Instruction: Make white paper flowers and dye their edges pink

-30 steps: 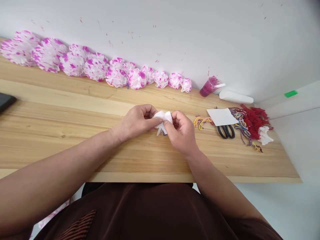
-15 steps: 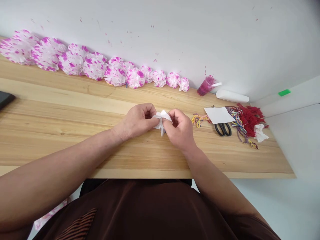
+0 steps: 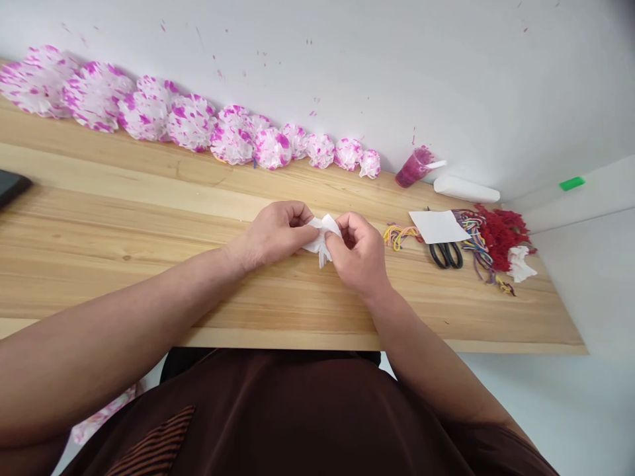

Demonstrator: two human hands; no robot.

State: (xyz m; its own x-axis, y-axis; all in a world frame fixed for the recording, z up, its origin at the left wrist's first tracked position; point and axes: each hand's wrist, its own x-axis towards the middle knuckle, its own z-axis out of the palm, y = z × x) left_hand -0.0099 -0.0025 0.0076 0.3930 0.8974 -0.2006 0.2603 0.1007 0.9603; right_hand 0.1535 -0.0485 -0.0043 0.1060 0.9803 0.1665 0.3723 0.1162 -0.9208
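A small piece of folded white tissue paper [image 3: 323,239] is pinched between my two hands just above the wooden table. My left hand [image 3: 280,233] grips its left side with thumb and forefinger. On the other side, the thumb and fingers of my right hand [image 3: 360,251] are closed on the paper. The tissue's layers spread and crumple between the thumbs, and one fold hangs down. Parts of it are hidden behind the fingers.
White-and-magenta tissue pom-poms [image 3: 191,122] line the wall. A cup of magenta liquid [image 3: 411,170] and a white roll [image 3: 466,189] stand right of them. White paper [image 3: 440,227] partly covers black-handled scissors [image 3: 446,255], near coloured strings [image 3: 397,236] and a red heap [image 3: 501,235].
My fingers have shifted slightly on the tissue, and its folds look a little more spread. The view has tilted slightly; both hands keep their hold.
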